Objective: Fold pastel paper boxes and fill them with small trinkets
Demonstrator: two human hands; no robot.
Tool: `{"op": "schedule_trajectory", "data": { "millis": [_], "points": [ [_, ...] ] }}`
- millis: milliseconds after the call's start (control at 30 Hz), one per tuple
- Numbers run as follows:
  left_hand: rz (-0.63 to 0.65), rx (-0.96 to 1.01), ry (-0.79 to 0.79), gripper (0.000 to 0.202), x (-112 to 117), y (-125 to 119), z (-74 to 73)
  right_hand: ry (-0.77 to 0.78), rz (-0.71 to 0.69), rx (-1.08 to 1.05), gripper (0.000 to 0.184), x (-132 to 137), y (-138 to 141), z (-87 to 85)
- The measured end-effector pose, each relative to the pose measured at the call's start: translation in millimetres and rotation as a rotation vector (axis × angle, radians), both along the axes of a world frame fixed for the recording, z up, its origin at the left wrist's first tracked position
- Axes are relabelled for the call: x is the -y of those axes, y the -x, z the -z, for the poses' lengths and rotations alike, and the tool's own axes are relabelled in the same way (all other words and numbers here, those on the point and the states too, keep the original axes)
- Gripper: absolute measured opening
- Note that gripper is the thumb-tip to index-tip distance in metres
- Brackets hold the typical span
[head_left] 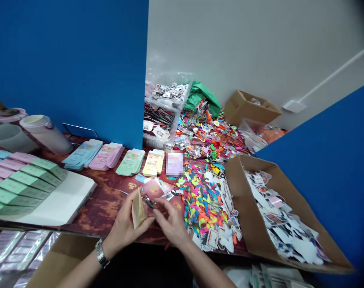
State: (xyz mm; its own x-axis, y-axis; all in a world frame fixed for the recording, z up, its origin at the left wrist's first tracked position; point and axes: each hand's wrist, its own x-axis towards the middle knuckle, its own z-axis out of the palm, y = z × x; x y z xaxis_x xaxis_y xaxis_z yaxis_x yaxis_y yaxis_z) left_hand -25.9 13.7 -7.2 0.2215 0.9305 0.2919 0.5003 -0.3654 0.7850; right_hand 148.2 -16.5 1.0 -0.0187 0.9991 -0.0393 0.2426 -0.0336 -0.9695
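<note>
One small tan packet [138, 209] stands on edge in the left hand [123, 228], just above the near rim of the desk [104, 200]; the fingers are curled shut round its lower half, with the thumb pressed on the near face, so its top is spread a little. The right hand [170, 224] sits just beside it, fingers drawn together at the tips over something small and dark (too blurred to tell whether they have hold of it). A wristwatch [102, 253] is on the left wrist. To the right lies a heap of bright cut-outs [201, 200] that reaches the desk's front edge, and beyond it is a cardboard box [238, 188] of printed shapes. Farther back, four fanned stacks of flat cartons [130, 162] line the blue partition [80, 60]. The grip looks light. A squeeze would likely crease the thin packet or close its mouth, and a loose pinch could drop the small piece among the scraps. The right forearm is near the heap, so a sideways sweep could push cut-outs off the edge.
</note>
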Motion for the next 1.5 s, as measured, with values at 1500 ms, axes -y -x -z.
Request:
{"op": "schedule_trajectory", "data": {
  "millis": [1500],
  "points": [
    [-0.028,-0.114,0.140,0.056,-2.8,-5.6,26.4,-0.211,0.436,-0.033,0.043,-24.9,-47.0,-13.0]
  ]
}}
